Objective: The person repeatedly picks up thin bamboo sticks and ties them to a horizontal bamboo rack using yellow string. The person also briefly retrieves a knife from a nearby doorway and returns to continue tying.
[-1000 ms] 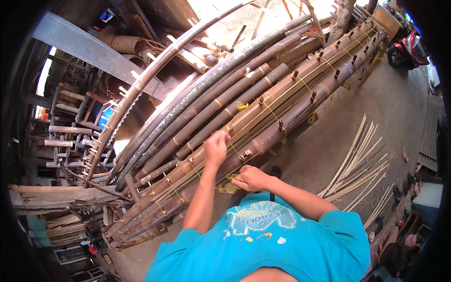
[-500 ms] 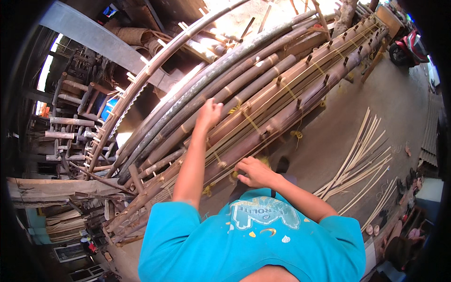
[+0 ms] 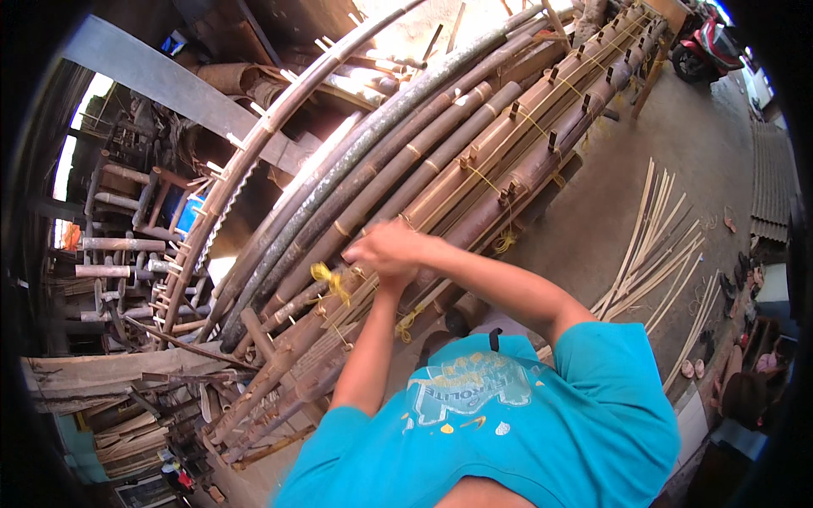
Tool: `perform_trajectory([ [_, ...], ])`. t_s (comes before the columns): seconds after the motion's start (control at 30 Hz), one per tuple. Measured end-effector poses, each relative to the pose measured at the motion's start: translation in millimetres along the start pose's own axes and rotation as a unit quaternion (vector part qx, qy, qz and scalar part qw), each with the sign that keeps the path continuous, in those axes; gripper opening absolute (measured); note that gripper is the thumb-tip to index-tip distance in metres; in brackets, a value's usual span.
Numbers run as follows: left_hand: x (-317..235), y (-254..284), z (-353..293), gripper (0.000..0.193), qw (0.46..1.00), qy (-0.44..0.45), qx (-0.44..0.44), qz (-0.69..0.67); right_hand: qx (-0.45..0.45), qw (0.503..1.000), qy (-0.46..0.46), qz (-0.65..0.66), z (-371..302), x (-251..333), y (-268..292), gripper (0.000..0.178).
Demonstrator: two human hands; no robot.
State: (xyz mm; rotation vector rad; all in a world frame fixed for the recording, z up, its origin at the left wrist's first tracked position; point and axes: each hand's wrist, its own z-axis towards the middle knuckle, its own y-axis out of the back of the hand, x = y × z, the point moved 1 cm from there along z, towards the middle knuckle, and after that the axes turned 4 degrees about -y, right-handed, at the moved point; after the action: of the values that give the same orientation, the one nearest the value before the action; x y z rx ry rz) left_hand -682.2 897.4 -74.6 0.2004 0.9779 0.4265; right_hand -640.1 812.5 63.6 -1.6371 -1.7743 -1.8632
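My two hands meet over a long frame of bamboo poles (image 3: 474, 222), which has split bamboo strips lying lengthwise between its rails. My right hand (image 3: 391, 242) reaches across and lies over my left hand (image 3: 395, 279). The right fingers are curled closed; whatever they grip is too blurred to make out. The left fingers are hidden behind the right hand. Just left of both hands hangs a looped bunch of yellow string (image 3: 330, 283). More yellow string (image 3: 409, 323) is tied at the near rail below them. Short dark pegs (image 3: 552, 140) stand along both rails.
Several thick bamboo poles (image 3: 415, 151) lie beyond the frame. A curved pole with pegs (image 3: 273, 120) arches at the left. Loose bamboo strips (image 3: 637, 262) lie on the floor at right. A red motorcycle (image 3: 710, 49) stands at far right, with footwear (image 3: 693, 368) lower down.
My left hand has come down from above the far poles, and my right hand has moved up and left to meet it. The view has shifted slightly.
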Motion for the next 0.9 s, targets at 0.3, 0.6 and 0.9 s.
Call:
perform_trajectory([
  [0.3,-20.7,14.9,19.8,0.034,0.911,0.287,0.2,0.219,-0.008,0.903,0.166,0.396,-49.6,-43.7,46.8,0.054],
  [0.6,-44.1,-2.5,99.2,0.03,0.976,0.212,0.014,-0.053,-0.07,0.986,0.047,0.14,-108.1,-100.1,-86.4,0.039],
  [0.9,70.2,14.8,101.9,0.033,0.934,0.213,0.115,0.262,-0.167,0.98,0.036,-0.103,-114.9,-69.2,-107.3,0.023],
])
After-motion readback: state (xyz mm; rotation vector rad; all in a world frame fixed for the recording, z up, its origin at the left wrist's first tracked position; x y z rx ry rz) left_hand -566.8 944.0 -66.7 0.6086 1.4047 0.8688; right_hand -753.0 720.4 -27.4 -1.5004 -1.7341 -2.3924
